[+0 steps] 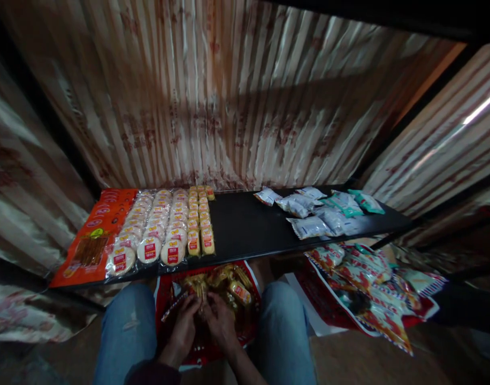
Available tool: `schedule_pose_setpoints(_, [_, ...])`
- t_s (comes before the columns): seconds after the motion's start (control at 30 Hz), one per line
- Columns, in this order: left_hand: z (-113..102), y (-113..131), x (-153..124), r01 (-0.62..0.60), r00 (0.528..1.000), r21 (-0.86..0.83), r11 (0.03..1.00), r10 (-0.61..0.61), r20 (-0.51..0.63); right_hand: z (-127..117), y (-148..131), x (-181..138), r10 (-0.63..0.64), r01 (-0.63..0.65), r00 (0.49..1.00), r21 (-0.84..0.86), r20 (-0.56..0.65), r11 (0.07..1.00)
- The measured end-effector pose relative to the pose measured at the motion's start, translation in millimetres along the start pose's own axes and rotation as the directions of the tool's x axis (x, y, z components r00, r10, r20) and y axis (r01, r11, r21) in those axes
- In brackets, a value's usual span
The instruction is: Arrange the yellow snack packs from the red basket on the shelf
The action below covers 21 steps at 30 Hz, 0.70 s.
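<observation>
Head view — left hand and right hand, equally near, pinch a yellow packet, long axis toward the black shelf, within the red bag — near its far edge.

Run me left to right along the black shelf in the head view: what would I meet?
Orange packet → clear-wrapped round packs with red labels → small yellow packs → white and green packets lying together.

Left hand, right hand, close together, curled
</observation>
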State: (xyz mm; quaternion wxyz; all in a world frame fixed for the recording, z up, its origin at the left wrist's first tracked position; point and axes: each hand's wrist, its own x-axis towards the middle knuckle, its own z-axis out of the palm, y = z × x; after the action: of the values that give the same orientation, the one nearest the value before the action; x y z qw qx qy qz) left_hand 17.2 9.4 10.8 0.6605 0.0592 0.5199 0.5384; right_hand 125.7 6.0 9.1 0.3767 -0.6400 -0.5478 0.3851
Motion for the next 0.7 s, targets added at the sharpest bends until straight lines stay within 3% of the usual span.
schedule_pose_setpoints(0.17, [1.0,5.2,-4.3,-0.138,0.99,0.124,0.983,0.132,0.058,-6.3,-10.0,-1.6,-0.029,0.029,1.0,-0.058,0.004,0.998])
schedule_pose_setpoints(0.27, [7.1,9.5,-6.7,-0.152,0.988,0.184,0.971,0.147,0.04,-8.7,-13.5,-2.1,-0.05,0.05,0.999,-0.016,0.018,0.999])
schedule_pose_setpoints(0.37, [17.0,12.1,-10.0,-0.161,0.987,0.236,0.958,0.156,0.041,-11.7,-13.7,-1.7,-0.06,0.06,0.997,0.008,-0.053,0.998])
schedule_pose_setpoints(0.7, [82.7,29.0,-31.7,-0.42,0.894,0.352,0.836,0.315,0.318,-51.6,-27.6,19.8,-0.102,0.137,0.972,0.158,-0.212,0.978])
